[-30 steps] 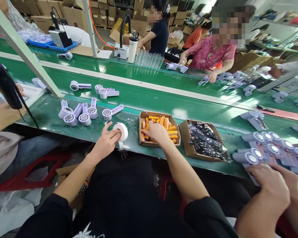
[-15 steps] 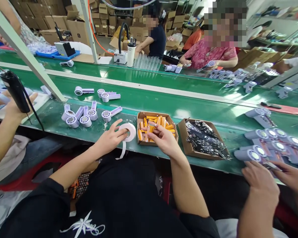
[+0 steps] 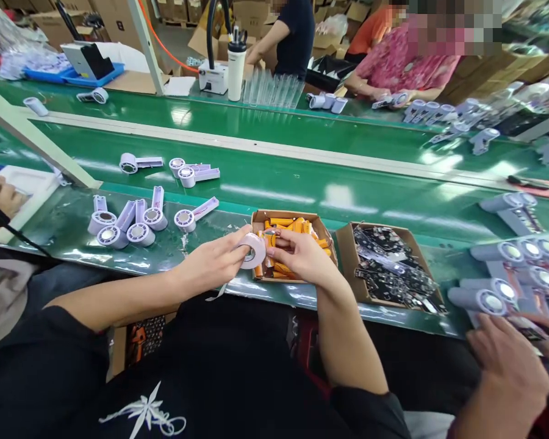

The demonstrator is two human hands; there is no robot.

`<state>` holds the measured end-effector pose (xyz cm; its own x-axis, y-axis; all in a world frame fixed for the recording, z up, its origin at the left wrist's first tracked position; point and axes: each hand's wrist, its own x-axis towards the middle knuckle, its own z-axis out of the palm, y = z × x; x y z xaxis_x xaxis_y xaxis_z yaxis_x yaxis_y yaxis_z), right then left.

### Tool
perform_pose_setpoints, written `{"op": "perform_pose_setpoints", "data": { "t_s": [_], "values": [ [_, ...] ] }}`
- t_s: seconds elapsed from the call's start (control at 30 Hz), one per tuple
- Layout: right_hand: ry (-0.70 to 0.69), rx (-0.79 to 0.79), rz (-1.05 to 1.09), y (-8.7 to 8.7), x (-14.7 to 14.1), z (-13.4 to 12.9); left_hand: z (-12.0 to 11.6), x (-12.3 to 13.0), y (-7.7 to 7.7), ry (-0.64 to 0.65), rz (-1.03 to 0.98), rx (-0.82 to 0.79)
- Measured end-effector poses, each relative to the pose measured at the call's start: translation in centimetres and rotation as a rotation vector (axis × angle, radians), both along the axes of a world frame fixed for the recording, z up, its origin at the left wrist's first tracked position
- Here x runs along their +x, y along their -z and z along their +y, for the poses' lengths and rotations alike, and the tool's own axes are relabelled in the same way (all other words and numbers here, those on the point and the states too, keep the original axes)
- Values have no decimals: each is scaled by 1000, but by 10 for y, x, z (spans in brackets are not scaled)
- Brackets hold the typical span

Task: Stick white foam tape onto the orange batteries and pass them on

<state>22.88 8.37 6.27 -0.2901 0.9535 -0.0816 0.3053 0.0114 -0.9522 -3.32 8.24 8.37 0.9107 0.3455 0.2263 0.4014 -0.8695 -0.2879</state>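
Note:
In the head view, my left hand point(image 3: 219, 259) is closed on a roll of white tape point(image 3: 256, 251), whose loose end point(image 3: 218, 292) hangs below the wrist. My right hand point(image 3: 302, 253) pinches a small orange cylindrical battery point(image 3: 269, 239) right beside the roll. Whether battery and tape touch is hard to make out. Behind and under my right hand stands a cardboard box point(image 3: 332, 244) of orange batteries. Just right of it, another cardboard box point(image 3: 348, 259) holds black circuit boards point(image 3: 388, 268).
Several lilac fan housings point(image 3: 141, 234) lie on the bench to the left, with others point(image 3: 199, 175) on the green belt point(image 3: 274, 183). Co-workers' hands point(image 3: 507, 360) handle parts at the right, near more housings point(image 3: 507, 251). A slanted metal post point(image 3: 41, 137) rises at the left.
My hands have come together, bringing the tape roll up against the battery in my right fingers. The camera view has tilted down. The co-worker's hand at the left has moved toward the frame edge.

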Motion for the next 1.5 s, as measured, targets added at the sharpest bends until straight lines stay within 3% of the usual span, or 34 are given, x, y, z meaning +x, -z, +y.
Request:
{"op": "perform_pose_setpoints", "data": {
  "t_s": [0.07,0.17,0.23,0.3,0.4,0.47,0.5,0.6,0.7,0.77,0.83,0.9,0.97,1.1,1.23,1.33,1.5],
  "values": [
    [114,-49,191,13,-4,2,3,4,-4,-47,-19,-41],
    [393,39,437,28,-26,-4,9,7,-6,-73,-77,-104],
    [595,137,553,32,-41,-8,6,9,1,-84,-164,-143],
    [675,202,575,31,-44,-9,-6,10,16,-67,-307,-191],
    [748,382,544,22,-13,-4,-32,2,46,64,-425,-306],
    [886,520,547,18,18,0,-40,-14,64,43,-381,-394],
    [916,511,547,19,30,0,-37,-24,71,-10,-345,-432],
    [865,325,524,32,42,-8,-2,-59,81,-162,-322,-480],
    [787,200,486,51,28,-21,47,-82,73,-390,-327,-305],
    [769,206,489,59,20,-26,72,-87,64,-609,-171,-197],
    [773,235,508,62,19,-29,90,-85,57,-725,37,-218],
    [772,240,509,62,21,-28,108,-76,54,-685,144,-293],
    [744,225,490,61,21,-27,131,-57,53,-537,146,-323],
    [639,194,438,59,18,-24,200,8,57,-244,134,-261],
    [589,154,412,64,17,-28,257,63,64,-183,133,-354],
    [583,119,371,67,18,-33,275,74,71,-177,126,-398],
    [562,124,324,68,13,-25,278,78,83,-228,86,-471]
  ]
}}
